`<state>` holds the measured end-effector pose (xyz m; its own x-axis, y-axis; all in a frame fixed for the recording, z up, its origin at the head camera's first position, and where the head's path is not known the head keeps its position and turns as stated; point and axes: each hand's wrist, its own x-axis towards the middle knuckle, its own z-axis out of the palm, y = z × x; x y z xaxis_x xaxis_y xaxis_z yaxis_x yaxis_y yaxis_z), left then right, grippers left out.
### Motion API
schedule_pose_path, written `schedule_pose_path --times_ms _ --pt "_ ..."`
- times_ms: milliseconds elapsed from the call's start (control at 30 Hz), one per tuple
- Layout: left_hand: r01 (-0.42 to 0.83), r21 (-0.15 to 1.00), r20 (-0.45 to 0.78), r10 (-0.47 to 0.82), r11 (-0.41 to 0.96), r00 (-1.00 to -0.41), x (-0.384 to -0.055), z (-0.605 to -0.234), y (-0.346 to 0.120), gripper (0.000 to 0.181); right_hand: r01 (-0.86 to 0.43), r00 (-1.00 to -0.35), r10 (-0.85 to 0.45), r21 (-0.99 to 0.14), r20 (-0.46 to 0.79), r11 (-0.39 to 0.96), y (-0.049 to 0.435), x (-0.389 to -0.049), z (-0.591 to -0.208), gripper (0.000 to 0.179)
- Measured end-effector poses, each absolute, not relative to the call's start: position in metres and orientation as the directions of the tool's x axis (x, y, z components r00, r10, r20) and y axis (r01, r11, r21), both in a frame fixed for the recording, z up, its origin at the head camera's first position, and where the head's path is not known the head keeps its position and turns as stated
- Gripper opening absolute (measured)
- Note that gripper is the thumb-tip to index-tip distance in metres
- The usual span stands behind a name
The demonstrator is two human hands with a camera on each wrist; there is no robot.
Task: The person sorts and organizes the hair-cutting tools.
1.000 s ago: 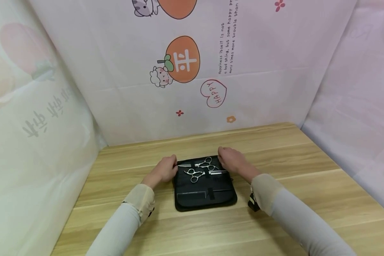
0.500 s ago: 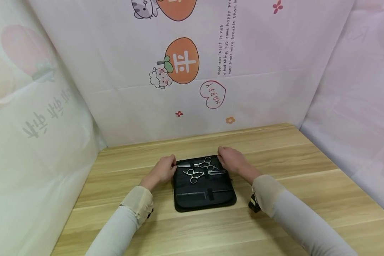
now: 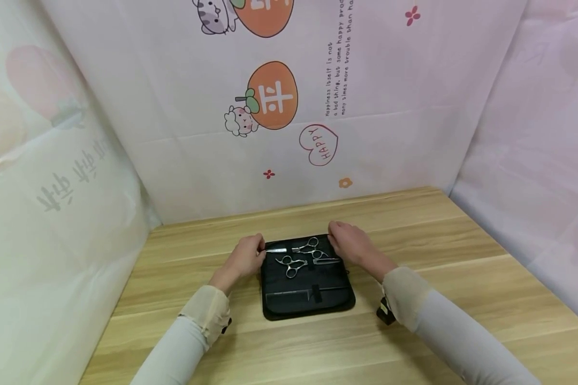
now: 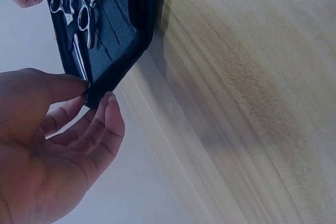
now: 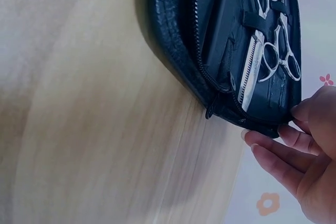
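1. While the left hand [image 3: 246,258] pinches one far corner of the case [image 3: 310,279], the right hand [image 3: 350,243] pinches the other.
2. Scissors [image 5: 251,67] lie in the case, between the hands.
3. Table [image 3: 428,240] extends outside both hands, its far edge beyond them.

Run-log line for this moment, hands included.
zippered case: open, holding scissors, thinning shears, tail comb | left hand: pinches far-left corner | right hand: pinches far-right corner
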<state>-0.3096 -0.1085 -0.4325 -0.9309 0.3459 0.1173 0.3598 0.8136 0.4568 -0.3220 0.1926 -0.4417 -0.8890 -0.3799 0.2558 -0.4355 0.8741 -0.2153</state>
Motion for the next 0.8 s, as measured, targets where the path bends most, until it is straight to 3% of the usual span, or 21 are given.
schedule_pose_path --times_ms 167,533,800 --pt "0.37 0.476 0.149 0.341 0.798 -0.928 -0.307 -0.432 -0.108 0.01 -0.444 -0.878 -0.379 -0.199 0.294 0.874 0.192 -0.318 -0.442 0.007" --pt "0.389 0.471 0.182 0.344 0.792 -0.921 -0.304 -0.433 -0.109 0.036 -0.461 -0.862 -0.382 -0.198 0.334 0.865 0.193 -0.309 -0.444 0.007" --pt "0.405 0.453 0.19 0.358 0.794 -0.914 -0.301 -0.431 -0.108 0.028 -0.468 -0.856 -0.381 -0.209 0.349 0.859 0.194 -0.301 -0.44 0.006"
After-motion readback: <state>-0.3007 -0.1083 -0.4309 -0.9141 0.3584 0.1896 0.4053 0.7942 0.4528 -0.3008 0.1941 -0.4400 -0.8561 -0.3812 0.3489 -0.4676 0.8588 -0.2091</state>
